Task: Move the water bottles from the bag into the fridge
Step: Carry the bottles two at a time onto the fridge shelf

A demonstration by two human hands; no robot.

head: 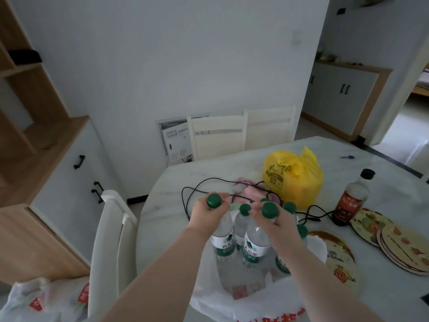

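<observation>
A white plastic bag (234,296) stands open on the marble table (162,217), holding several clear water bottles with green caps. My left hand (204,214) grips the neck of one bottle (222,238), just under its cap. My right hand (274,221) grips the neck of a second bottle (255,245). Both bottles are upright and stand higher than the others. Another bottle (241,219) stands between them, and more (301,231) show behind my right wrist. The fridge is not in view.
A yellow bag (292,180), a dark sauce bottle (350,201), round mats (394,240) and a black cable (197,187) lie on the table. White chairs (109,240) stand at its left and far side. Another plastic bag (46,298) sits at bottom left. A wooden cabinet (58,170) fills the left.
</observation>
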